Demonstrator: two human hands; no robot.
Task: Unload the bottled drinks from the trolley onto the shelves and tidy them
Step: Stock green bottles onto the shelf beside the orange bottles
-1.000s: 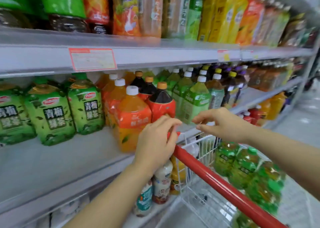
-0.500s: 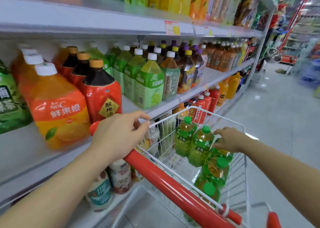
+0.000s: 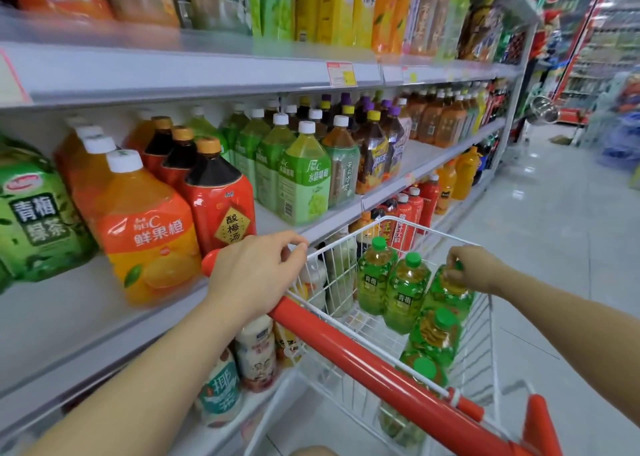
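A white wire trolley (image 3: 485,320) with a red handle (image 3: 363,355) stands beside the shelves. Several green-capped green tea bottles (image 3: 405,293) lie and stand inside it. My left hand (image 3: 252,275) grips the left end of the red handle. My right hand (image 3: 467,270) reaches into the basket and its fingers curl round the top of one green tea bottle (image 3: 446,296) at the right side. The middle shelf (image 3: 69,317) holds matching big green tea bottles (image 3: 31,213) at far left, with bare shelf in front of them.
Orange juice bottles (image 3: 145,227), red plum drink bottles (image 3: 221,206) and light green bottles (image 3: 301,178) fill the middle shelf. Small milky drinks (image 3: 256,355) stand on the bottom shelf by the trolley. The aisle floor (image 3: 554,230) opens to the right.
The view swung right from the shelf to the trolley. My right hand dropped from the shelf edge into the basket and closed on a bottle top. My left hand stays on the handle.
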